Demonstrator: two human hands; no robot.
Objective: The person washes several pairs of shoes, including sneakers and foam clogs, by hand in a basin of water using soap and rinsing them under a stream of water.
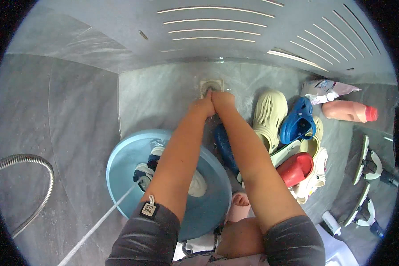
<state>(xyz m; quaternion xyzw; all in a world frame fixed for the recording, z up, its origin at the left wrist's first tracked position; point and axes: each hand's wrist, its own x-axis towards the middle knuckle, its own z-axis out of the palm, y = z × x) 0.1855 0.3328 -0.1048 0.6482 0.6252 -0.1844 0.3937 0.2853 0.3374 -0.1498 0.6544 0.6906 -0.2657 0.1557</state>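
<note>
Both arms reach forward to a square floor drain (219, 82) near the far wall. My left hand (201, 107) and my right hand (223, 101) press against each other at its near edge, thumbs side by side. Their fingers are curled closed; anything inside them is hidden. Below my left forearm sits a round blue basin (113, 170). In it lie a dark-and-white shoe (142, 175) and a pale rounded thing (197, 185). A thin stream of water (97, 224) runs into the basin from the lower left.
Right of my hands lie several clogs: cream (270, 117), blue (298, 122) and red (295, 170). Beyond them are a pink bottle (348, 111) and a bag (326, 90). Two squeegee-like tools (363, 208) lean far right. A metal hose (46, 170) curves at left.
</note>
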